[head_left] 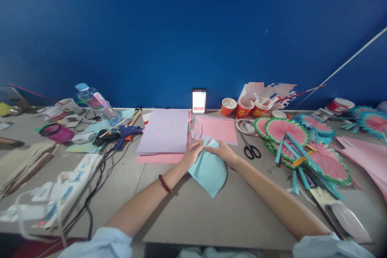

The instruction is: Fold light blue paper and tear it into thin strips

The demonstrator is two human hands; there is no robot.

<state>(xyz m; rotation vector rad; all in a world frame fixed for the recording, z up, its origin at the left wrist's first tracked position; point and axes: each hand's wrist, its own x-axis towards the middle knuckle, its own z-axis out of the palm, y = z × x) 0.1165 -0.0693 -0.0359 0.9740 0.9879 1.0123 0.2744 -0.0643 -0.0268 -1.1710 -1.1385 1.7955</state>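
Observation:
A light blue sheet of paper (pixel 211 171), curved over on one side with a pointed corner toward me, is held just above the table. My left hand (pixel 194 154) pinches its upper left edge, beside a narrow folded strip. On the upper right edge my right hand (pixel 223 152) is closed, thumb and fingers on the paper. Beyond the hands lies a pink sheet (pixel 215 129). Left of them is a stack of lilac paper (pixel 166 131) over pink sheets. Black-handled scissors (pixel 252 152) rest to the right of my right hand.
Pink paper fans (pixel 287 131) with green edges spread over the right side. Red paper cups (pixel 244 108) and a phone (pixel 198 101) stand by the blue wall. To the left are a plastic bottle (pixel 98 100), a blue glue gun (pixel 127 133), cables and a power strip (pixel 72 189).

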